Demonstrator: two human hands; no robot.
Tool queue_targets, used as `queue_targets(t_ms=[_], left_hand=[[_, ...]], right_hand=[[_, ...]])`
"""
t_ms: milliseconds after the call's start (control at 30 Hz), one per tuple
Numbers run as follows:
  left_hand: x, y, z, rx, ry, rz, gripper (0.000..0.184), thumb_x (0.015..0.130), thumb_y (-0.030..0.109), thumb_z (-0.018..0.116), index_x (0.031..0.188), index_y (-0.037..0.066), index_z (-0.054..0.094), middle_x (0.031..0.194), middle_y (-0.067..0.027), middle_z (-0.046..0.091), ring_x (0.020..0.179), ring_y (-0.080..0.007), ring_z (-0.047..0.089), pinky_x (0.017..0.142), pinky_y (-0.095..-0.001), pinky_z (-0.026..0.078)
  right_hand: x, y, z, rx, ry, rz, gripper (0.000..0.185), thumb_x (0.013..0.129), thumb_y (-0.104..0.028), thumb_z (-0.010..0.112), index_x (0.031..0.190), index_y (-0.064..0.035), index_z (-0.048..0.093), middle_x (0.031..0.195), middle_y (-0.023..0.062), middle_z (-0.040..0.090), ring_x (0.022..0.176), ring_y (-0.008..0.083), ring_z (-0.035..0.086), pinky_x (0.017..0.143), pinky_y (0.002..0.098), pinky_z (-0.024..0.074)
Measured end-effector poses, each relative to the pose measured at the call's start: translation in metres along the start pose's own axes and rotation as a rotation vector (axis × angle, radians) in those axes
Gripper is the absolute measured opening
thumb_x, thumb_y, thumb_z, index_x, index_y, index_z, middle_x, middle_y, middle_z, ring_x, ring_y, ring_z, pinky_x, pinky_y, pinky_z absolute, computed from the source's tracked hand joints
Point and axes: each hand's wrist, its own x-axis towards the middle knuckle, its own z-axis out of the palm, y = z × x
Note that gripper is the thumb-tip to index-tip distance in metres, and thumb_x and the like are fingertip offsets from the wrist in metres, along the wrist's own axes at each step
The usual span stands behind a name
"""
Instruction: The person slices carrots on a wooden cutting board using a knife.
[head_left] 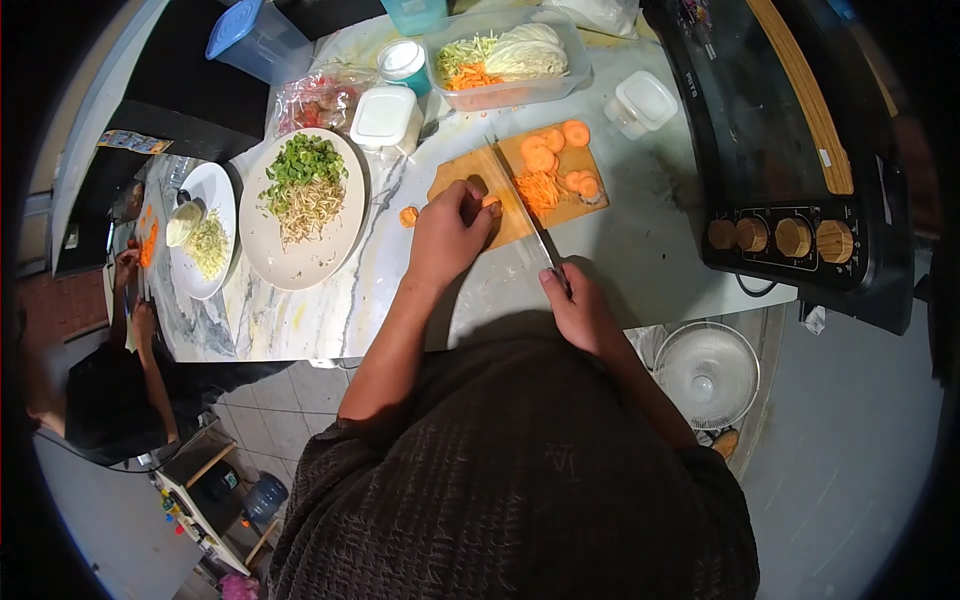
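A wooden cutting board [458, 172] lies on the counter before me. My right hand [582, 305] grips the handle of a long kitchen knife [513, 190], its blade pointing away across the board. Left of the blade, the curled fingers of my left hand [452, 232] hold a carrot piece [491, 202], mostly hidden by them. Right of the knife are carrot strips [540, 195] in a heap, with round carrot slices [540, 157] behind them. A small carrot end [408, 217] rests on the counter beside my left hand.
A clear tub [580, 75] holds cabbage and shredded vegetables. Left stand a beige plate [262, 245] with sprouts and greens, and a white plate [188, 275] of shredded cabbage. A black oven [780, 275] stands right. At far left another person [115, 390] works over carrots.
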Motion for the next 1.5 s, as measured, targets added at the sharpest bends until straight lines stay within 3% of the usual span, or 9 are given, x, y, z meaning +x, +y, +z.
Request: queue_targets(t_ms=[133,200,533,600,633,933,1100,1200,1500], left_hand=[[0.001,-0.003,0.003,0.061,-0.014,-0.051,0.024,0.082,0.022,0.071,0.087,0.000,0.062,0.072,-0.0123,0.065,0.066,-0.0219,0.064,0.063,-0.0316,0.049],[0.002,0.001,0.002,0.075,-0.020,-0.111,0.027,0.082,0.026,0.071,0.086,0.001,0.063,0.072,-0.0124,0.066,0.066,-0.0222,0.064,0.063,-0.0319,0.049],[0.013,-0.008,0.005,0.162,-0.110,-0.262,0.037,0.081,0.036,0.071,0.084,-0.001,0.066,0.070,-0.0112,0.067,0.064,-0.0199,0.066,0.061,-0.0316,0.050],[0.014,-0.004,0.004,0.155,-0.127,-0.303,0.039,0.081,0.037,0.072,0.084,-0.002,0.067,0.069,-0.0117,0.067,0.063,-0.0203,0.066,0.061,-0.0316,0.050],[0.014,0.001,0.003,0.188,-0.127,-0.318,0.038,0.081,0.038,0.070,0.084,0.000,0.068,0.072,-0.0127,0.068,0.067,-0.0248,0.067,0.064,-0.0349,0.051],[0.008,-0.006,0.018,0.094,0.002,-0.286,0.038,0.081,0.036,0.072,0.089,-0.001,0.068,0.074,-0.0124,0.069,0.063,-0.0224,0.066,0.062,-0.0326,0.051],[0.004,0.005,0.023,0.135,0.064,-0.281,0.032,0.083,0.034,0.068,0.089,0.003,0.066,0.079,-0.0111,0.070,0.075,-0.0278,0.068,0.068,-0.0374,0.052],[0.002,0.008,0.025,0.249,0.046,-0.286,0.030,0.085,0.033,0.066,0.092,0.004,0.064,0.081,-0.0118,0.070,0.078,-0.0302,0.068,0.069,-0.0391,0.052],[0.004,0.007,0.035,0.121,0.156,-0.440,0.033,0.081,0.036,0.069,0.089,0.004,0.069,0.083,-0.0138,0.071,0.080,-0.0306,0.068,0.072,-0.0392,0.052]], right_hand=[[0.002,0.001,0.002,0.058,0.023,-0.026,0.036,0.100,-0.033,0.048,0.085,-0.0004,0.050,0.065,0.0075,0.049,0.062,0.0137,0.045,0.059,0.0327,0.0399],[0.002,-0.004,0.001,0.032,-0.009,0.035,0.039,0.099,-0.035,0.044,0.094,0.0027,0.053,0.085,0.0264,0.061,0.086,0.0461,0.059,0.073,0.0452,0.0458],[0.003,0.001,0.003,0.015,0.009,0.002,0.038,0.100,-0.034,0.042,0.098,0.0027,0.054,0.091,0.0279,0.061,0.091,0.0483,0.057,0.076,0.0476,0.0457],[0.005,0.006,0.007,0.051,0.066,-0.051,0.032,0.101,-0.029,0.046,0.089,0.0001,0.052,0.065,0.0107,0.049,0.060,0.0168,0.046,0.059,0.0351,0.0413],[0.006,0.006,0.008,0.053,0.063,-0.051,0.032,0.101,-0.029,0.046,0.089,0.0001,0.052,0.065,0.0107,0.049,0.060,0.0168,0.046,0.059,0.0351,0.0413],[0.010,0.007,0.010,0.007,0.087,-0.119,0.032,0.101,-0.029,0.044,0.094,0.0008,0.054,0.067,0.0134,0.053,0.061,0.0217,0.050,0.061,0.0358,0.0431],[0.010,0.004,0.012,-0.095,0.101,-0.104,0.037,0.102,-0.032,0.038,0.099,0.0012,0.054,0.083,0.0216,0.063,0.081,0.0408,0.061,0.073,0.0441,0.0471],[0.012,-0.007,0.004,-0.084,0.006,-0.044,0.039,0.101,-0.035,0.035,0.099,0.0014,0.049,0.098,0.0295,0.060,0.096,0.0501,0.054,0.080,0.0542,0.0436],[0.029,-0.005,0.006,-0.199,0.005,-0.205,0.040,0.100,-0.033,0.036,0.096,0.0030,0.051,0.086,0.0313,0.062,0.086,0.0514,0.058,0.078,0.0581,0.0434]])
